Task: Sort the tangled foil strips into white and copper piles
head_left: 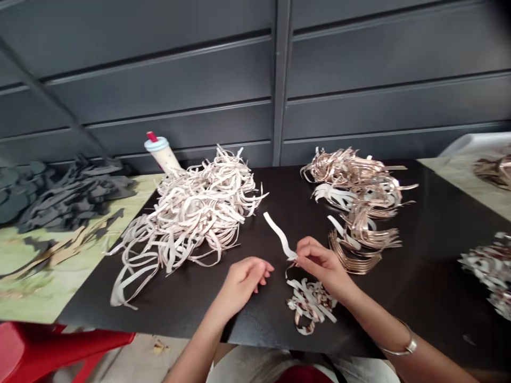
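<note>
My right hand [321, 263] pinches one end of a white strip [278, 234], whose other end points up and left over the black table top [255, 314]. Just left of it, my left hand [246, 279] hovers with its fingers curled inward; whether anything is in them I cannot make out. Below the right hand lies a small heap of short white and brown scraps [311, 306]. Beyond the left hand spreads a big tangled pile of whitish strips [195, 213]. Shiny rose-gold strips [365, 223] lie in bunches beyond my right hand.
A cup with a red-topped lid [163, 151] leans behind the whitish pile. Dark grey cut pieces [75, 194] cover the left table. Another scrap heap [493, 271] sits at the right. A red stool [51, 351] stands lower left. A grey panelled wall [179, 80] rises behind.
</note>
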A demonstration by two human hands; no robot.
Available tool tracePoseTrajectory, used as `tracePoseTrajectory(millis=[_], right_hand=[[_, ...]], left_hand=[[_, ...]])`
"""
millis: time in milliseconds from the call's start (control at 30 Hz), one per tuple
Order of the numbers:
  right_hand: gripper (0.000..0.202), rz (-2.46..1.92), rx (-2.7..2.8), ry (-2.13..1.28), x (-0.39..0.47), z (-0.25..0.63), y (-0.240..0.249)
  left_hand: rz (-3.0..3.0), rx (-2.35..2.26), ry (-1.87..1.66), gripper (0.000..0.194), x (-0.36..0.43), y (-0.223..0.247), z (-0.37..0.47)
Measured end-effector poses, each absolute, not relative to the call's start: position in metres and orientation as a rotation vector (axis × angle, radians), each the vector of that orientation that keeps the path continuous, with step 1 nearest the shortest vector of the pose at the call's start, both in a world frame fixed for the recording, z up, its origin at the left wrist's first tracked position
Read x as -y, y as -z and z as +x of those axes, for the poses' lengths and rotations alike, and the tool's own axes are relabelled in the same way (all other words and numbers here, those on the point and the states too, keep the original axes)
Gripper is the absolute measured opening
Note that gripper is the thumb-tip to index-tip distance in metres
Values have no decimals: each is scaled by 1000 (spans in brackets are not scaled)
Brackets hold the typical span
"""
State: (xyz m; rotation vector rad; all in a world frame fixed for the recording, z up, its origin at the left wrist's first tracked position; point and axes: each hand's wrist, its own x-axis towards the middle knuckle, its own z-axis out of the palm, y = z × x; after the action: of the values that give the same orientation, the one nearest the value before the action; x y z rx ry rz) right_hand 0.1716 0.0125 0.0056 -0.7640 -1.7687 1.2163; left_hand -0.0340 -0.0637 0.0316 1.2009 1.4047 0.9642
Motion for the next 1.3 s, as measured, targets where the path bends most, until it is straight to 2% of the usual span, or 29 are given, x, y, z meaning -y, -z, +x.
tracePoseTrajectory(millis=[100,233,333,433,633,900,1067,1133,1300], right_hand=[[15,-699,1929,-992,-11,173,-8],[15,-644,2066,-722,-13,177,-6],[18,-669,2132,-642,-17,179,-1],[19,-688,2181,-653,-19,180,3],[10,-732,2131,-636,-18,180,7],[26,-709,2069,-737,-22,185,10],[23,-819,1989,-836,-31,198,0],[22,-783,1979,-923,-31,200,-5],[35,-604,2041,-997,-23,194,-11]], left_hand=[[1075,-1155,-805,56,23,-26,-5],[1055,-1006,-636,38,-4,-22,-1],[1014,-956,-680,41,-6,-16,-3],[976,-958,-708,47,-2,-10,-3],[933,-975,-705,43,1,-9,-3],[874,-909,-728,40,-2,-3,-4],[846,-846,-672,42,-3,-7,-10],[884,-823,-653,41,-4,-10,-10],[1005,-905,-736,33,-2,-8,0]])
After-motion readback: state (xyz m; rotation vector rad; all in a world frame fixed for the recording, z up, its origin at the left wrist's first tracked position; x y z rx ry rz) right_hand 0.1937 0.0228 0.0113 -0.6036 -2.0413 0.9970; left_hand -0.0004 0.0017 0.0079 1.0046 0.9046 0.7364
